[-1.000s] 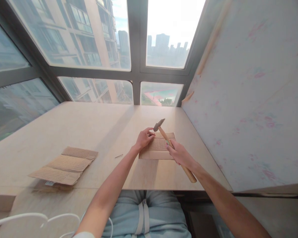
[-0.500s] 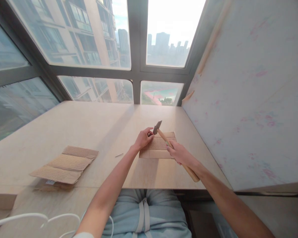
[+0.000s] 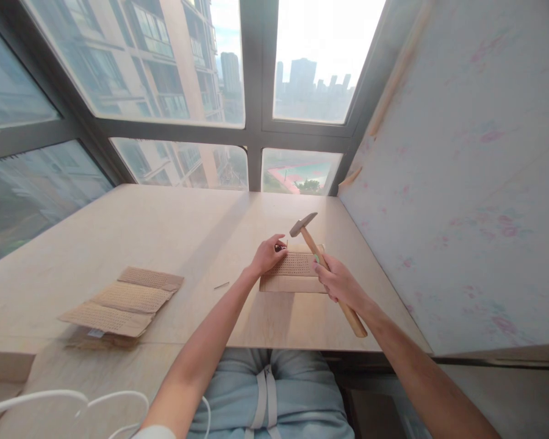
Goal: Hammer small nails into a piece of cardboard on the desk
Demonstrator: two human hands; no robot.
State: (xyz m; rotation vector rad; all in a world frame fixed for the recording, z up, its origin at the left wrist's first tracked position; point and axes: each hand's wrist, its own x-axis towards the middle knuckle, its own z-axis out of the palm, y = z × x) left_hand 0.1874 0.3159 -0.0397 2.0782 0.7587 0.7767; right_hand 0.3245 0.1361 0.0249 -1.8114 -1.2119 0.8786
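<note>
My right hand (image 3: 338,281) is wrapped round the wooden handle of a small hammer (image 3: 322,262), whose metal head is raised above the far edge of a cardboard piece (image 3: 293,274) dotted with rows of small holes or pins. My left hand (image 3: 268,255) rests at that piece's far left corner, thumb and fingers pinched on something tiny that I cannot make out. The cardboard lies flat on the pale wooden table (image 3: 165,238).
A second, unfolded cardboard sheet (image 3: 123,302) lies at the left of the table, with a loose nail (image 3: 220,285) between the two pieces. A panel wall (image 3: 462,171) rises along the right edge, windows stand behind, and white cable (image 3: 73,399) curls at the lower left.
The hammer head dropped close to my left fingers half a second ago and has now swung back up and to the right. My left hand stayed pinched at the cardboard's corner.
</note>
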